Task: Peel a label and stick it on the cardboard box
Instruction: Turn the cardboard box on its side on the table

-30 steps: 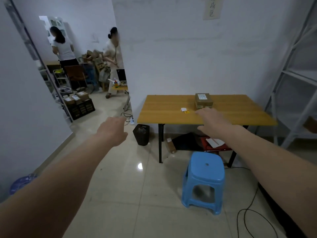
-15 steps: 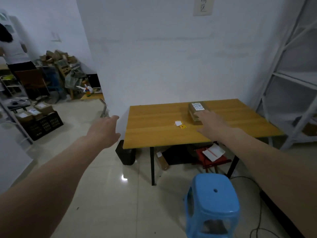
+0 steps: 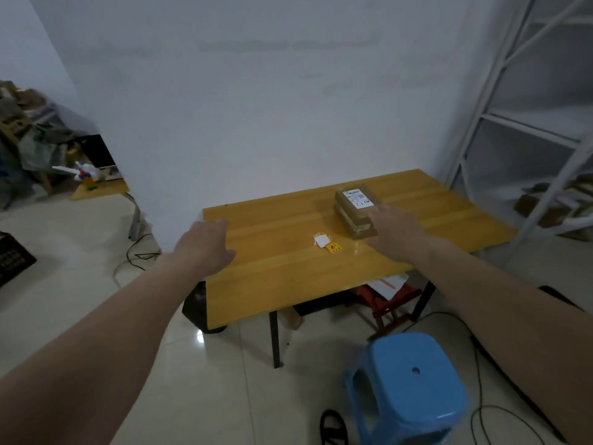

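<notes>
Nothing is peeled yet: labels (image 3: pixel 326 243) lie on the table (image 3: pixel 288 277), at 8 o'clock from the box (image 3: pixel 354 208). Left hand (image 3: pixel 205 245) and right hand (image 3: pixel 396 234) reach empty, fingers loosely spread

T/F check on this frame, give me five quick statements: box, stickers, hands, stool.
1. The box sits on the table. True.
2. The box top is bare. False: a white printed label is already on it.
3. The right hand holds a sticker. False: it is open and empty, reaching near the box; the stickers lie loose on the table.
4. The left hand is open over the table's left edge, holding nothing. True.
5. The blue stool stands on the table. False: it is on the floor in front of the table.
</notes>
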`<state>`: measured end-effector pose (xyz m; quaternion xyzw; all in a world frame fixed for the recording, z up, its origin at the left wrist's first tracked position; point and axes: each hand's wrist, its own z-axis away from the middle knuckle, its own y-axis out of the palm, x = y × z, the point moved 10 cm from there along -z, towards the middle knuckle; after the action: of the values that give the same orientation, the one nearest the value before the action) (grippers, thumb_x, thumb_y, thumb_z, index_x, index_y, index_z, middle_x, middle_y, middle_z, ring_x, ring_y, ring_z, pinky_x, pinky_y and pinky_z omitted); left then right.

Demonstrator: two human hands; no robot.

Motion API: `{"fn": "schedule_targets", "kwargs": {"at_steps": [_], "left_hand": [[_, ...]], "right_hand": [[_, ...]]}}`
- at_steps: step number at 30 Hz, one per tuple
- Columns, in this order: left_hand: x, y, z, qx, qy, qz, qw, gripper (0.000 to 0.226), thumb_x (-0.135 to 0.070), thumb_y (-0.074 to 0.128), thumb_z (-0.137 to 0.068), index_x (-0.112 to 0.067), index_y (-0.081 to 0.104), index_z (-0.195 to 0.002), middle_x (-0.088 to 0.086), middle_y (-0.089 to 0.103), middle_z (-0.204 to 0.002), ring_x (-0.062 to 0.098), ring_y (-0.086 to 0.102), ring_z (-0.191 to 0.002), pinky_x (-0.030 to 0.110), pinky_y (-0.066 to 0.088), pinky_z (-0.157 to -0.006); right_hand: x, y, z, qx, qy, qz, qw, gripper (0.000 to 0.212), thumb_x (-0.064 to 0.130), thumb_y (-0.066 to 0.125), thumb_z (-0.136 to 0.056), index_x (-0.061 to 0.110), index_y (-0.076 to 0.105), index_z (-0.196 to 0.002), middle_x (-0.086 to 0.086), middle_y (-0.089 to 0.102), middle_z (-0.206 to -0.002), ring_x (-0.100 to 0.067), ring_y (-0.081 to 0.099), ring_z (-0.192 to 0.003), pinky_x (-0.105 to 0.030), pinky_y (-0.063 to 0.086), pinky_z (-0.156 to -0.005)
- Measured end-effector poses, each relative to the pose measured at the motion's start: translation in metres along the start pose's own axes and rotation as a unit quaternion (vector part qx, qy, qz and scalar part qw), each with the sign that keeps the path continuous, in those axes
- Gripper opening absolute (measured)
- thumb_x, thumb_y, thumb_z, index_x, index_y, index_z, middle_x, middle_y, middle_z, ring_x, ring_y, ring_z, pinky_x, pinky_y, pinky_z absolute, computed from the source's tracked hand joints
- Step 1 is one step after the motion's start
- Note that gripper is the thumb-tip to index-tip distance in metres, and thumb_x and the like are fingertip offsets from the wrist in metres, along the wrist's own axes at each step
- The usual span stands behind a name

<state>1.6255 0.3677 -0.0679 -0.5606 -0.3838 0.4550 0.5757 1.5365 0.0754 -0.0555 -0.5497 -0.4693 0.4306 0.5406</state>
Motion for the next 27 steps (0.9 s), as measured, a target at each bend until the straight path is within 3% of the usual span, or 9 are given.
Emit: {"fn": "schedule_targets", "kwargs": {"at_steps": [11, 16, 27], "left_hand": [[-0.064, 0.021, -0.174, 0.035, 0.012, 0.004, 0.999, 0.066, -0.034, 0.057, -0.092, -0.015, 0.024, -0.146, 0.01, 0.034, -0.149, 0.031, 0.035, -0.135, 0.043, 0.041, -0.104], [-0.101, 0.016, -0.257, 0.023, 0.024, 0.009, 0.999, 0.062, -0.033, 0.056, -0.091, -0.014, 0.028, -0.143, 0.011, 0.041, -0.14, 0.03, 0.039, -0.128, 0.041, 0.042, -0.098], [-0.138, 0.04, -0.368, 0.053, 0.051, 0.011, 0.997, 0.061, -0.032, 0.058, -0.09, -0.016, 0.03, -0.142, 0.01, 0.042, -0.139, 0.029, 0.039, -0.129, 0.04, 0.041, -0.098]], "right_hand": [[-0.058, 0.021, -0.149, 0.005, -0.001, 0.0, 1.0, 0.056, 0.025, 0.057, -0.089, 0.017, 0.035, -0.14, -0.006, 0.043, -0.143, -0.027, 0.04, -0.129, -0.041, 0.041, -0.097], [-0.101, 0.033, -0.224, 0.02, -0.002, 0.017, 1.0, 0.062, 0.026, 0.057, -0.088, 0.02, 0.029, -0.143, -0.005, 0.044, -0.142, -0.027, 0.04, -0.128, -0.042, 0.039, -0.099], [-0.148, 0.073, -0.317, 0.049, 0.02, 0.019, 0.998, 0.056, 0.027, 0.059, -0.088, 0.02, 0.035, -0.138, -0.006, 0.049, -0.136, -0.028, 0.046, -0.123, -0.043, 0.042, -0.095]]}}
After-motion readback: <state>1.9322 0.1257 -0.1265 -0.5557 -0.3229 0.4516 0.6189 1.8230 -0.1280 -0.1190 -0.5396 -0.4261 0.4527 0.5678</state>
